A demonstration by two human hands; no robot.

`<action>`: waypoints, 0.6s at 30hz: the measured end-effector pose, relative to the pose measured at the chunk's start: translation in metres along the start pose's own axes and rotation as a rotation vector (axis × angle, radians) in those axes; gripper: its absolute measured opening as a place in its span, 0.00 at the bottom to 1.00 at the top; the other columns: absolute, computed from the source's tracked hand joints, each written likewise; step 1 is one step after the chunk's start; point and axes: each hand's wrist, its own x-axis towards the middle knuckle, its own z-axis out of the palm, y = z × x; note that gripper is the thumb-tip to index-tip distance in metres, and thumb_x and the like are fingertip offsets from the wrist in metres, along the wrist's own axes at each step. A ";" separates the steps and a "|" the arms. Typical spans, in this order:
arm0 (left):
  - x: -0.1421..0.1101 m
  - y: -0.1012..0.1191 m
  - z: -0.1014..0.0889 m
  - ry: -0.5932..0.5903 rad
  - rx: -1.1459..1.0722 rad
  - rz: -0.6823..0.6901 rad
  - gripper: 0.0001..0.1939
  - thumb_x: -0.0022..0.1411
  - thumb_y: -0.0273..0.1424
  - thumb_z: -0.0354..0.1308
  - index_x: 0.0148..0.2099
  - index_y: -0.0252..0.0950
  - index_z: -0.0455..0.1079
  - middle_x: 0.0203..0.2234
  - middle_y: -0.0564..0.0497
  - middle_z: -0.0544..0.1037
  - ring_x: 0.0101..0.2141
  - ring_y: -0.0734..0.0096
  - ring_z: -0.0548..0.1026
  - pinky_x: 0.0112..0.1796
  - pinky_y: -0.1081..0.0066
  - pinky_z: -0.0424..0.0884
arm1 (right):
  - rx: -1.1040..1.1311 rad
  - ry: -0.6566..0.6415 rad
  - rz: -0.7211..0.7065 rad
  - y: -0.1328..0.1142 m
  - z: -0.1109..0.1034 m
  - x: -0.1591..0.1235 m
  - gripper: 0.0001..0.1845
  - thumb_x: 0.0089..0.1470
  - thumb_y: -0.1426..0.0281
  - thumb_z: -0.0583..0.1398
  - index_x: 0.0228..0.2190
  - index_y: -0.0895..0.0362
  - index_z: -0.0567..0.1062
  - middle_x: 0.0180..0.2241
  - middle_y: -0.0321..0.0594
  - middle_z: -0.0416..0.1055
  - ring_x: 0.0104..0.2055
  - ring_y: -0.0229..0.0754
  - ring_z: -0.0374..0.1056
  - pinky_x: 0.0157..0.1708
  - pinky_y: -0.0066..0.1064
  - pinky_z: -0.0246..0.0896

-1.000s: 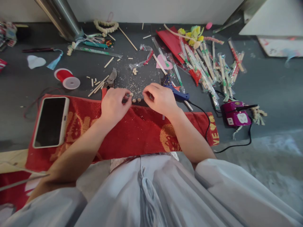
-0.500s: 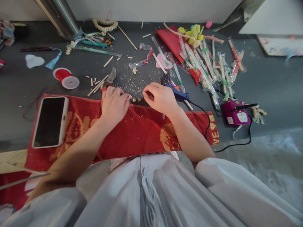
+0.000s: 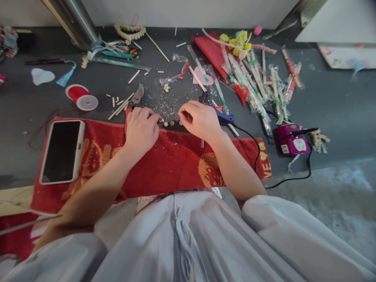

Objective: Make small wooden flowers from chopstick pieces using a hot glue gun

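Observation:
My left hand (image 3: 143,127) is closed at the edge of the red cloth (image 3: 164,168), its fingertips on a small pale wooden piece (image 3: 161,121). Several similar small pieces (image 3: 166,124) sit in a row on the dark table between my hands. My right hand (image 3: 201,121) hovers to the right of the row, thumb and forefinger pinched; whatever they hold is too small or hidden to make out. Just beyond my left hand lie the cutters (image 3: 137,96), with their handles partly covered. A blue glue gun (image 3: 225,116) rests behind my right hand.
A phone (image 3: 62,150) lies on the cloth at left, near a red thread spool (image 3: 81,97). Cut sticks (image 3: 122,106) and crumbs are scattered ahead. Wrapped chopsticks (image 3: 249,86) spread at right, beside a purple power block (image 3: 292,140) with a black cord.
My left hand has lowered a small wooden piece toward the row, its fingers closing in. My right hand has shifted very slightly and stays pinched.

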 end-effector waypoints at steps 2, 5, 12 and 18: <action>0.000 0.000 0.000 -0.011 -0.013 -0.011 0.16 0.63 0.27 0.49 0.44 0.39 0.77 0.41 0.41 0.77 0.48 0.45 0.70 0.48 0.48 0.65 | 0.000 0.002 0.002 0.000 0.000 0.000 0.11 0.60 0.70 0.53 0.33 0.59 0.75 0.33 0.43 0.74 0.33 0.40 0.67 0.32 0.32 0.51; 0.000 -0.002 0.003 0.004 -0.031 -0.017 0.16 0.63 0.27 0.49 0.46 0.40 0.77 0.41 0.40 0.76 0.48 0.46 0.70 0.49 0.47 0.65 | 0.004 0.009 0.005 0.001 0.001 0.000 0.11 0.60 0.71 0.53 0.32 0.58 0.75 0.33 0.42 0.74 0.33 0.39 0.66 0.32 0.32 0.51; 0.000 -0.006 0.009 0.041 -0.026 0.004 0.16 0.64 0.29 0.49 0.47 0.41 0.76 0.41 0.43 0.76 0.47 0.48 0.70 0.48 0.50 0.67 | 0.005 0.010 -0.003 0.001 0.000 0.000 0.10 0.60 0.70 0.53 0.32 0.58 0.74 0.32 0.41 0.73 0.31 0.38 0.64 0.32 0.32 0.51; 0.000 -0.005 0.008 0.003 -0.040 -0.011 0.17 0.65 0.30 0.49 0.50 0.39 0.77 0.42 0.42 0.77 0.48 0.47 0.70 0.49 0.49 0.66 | -0.015 0.011 0.003 0.001 -0.001 0.000 0.11 0.60 0.71 0.53 0.33 0.58 0.75 0.32 0.43 0.74 0.32 0.40 0.67 0.32 0.33 0.52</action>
